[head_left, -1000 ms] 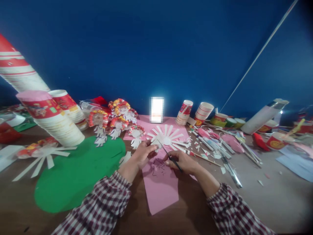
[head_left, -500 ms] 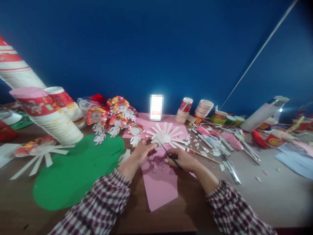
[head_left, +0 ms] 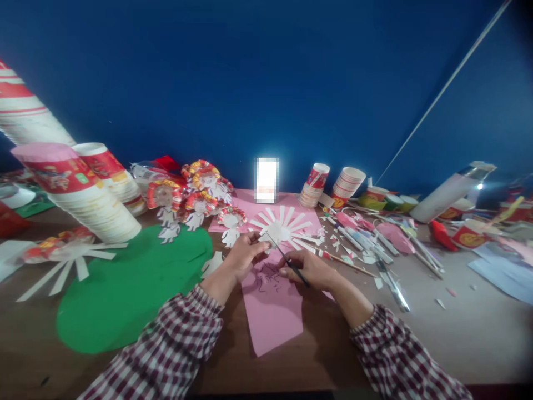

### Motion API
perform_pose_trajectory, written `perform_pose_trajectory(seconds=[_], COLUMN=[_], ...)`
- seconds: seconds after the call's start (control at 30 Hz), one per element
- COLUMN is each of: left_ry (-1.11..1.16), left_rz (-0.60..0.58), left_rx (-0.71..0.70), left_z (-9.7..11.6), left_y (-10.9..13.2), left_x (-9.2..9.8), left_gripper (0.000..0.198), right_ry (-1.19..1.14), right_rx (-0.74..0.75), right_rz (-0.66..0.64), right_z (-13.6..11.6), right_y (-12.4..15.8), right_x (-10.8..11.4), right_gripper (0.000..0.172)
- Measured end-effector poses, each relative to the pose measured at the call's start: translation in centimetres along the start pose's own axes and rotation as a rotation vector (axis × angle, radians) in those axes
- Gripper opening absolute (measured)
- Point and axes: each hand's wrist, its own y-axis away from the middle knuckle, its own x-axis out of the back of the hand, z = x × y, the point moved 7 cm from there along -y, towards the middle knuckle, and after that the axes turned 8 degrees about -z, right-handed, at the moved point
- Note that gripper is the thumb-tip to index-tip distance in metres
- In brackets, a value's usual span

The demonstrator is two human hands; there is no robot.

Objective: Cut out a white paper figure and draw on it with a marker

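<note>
My right hand (head_left: pixel 310 270) is closed round a thin black pen (head_left: pixel 288 262), its tip near the dark scribbled lines on a pink paper strip (head_left: pixel 272 308) that lies in front of me. My left hand (head_left: pixel 242 259) is curled at the strip's upper left edge, fingertips pinching a small white paper piece (head_left: pixel 266 240). Just beyond both hands lies a white cut-paper sunburst (head_left: pixel 283 228) on a pink sheet (head_left: pixel 250 208).
A green paper oval (head_left: pixel 129 291) lies left. Stacks of red-and-white paper cups (head_left: pixel 79 191) lean at far left; more cups (head_left: pixel 347 186) stand at the back. Paper dolls with red ruffs (head_left: pixel 195 200) stand behind. Sticks, scraps and scissors (head_left: pixel 391 286) litter the right.
The view shifted slightly. My hands stay on the pink strip; the pen has moved a little and more dark scribbles show on the paper.
</note>
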Motion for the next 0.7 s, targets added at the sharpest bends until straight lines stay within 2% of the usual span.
perform_pose_trajectory(seconds=[0.27, 0.7], left_ry=[0.002, 0.006], left_rz=[-0.005, -0.01], left_rx=[-0.006, 0.018], left_z=[-0.28, -0.13], left_y=[-0.15, 0.22], left_x=[0.11, -0.26], left_gripper=[0.037, 0.032], right_ry=[-0.017, -0.079], right_rx=[-0.029, 0.009], right_rz=[0.017, 0.006], right_z=[-0.17, -0.19], right_y=[0.08, 0.08], right_x=[0.02, -0.07], right_gripper=[0.039, 0.043])
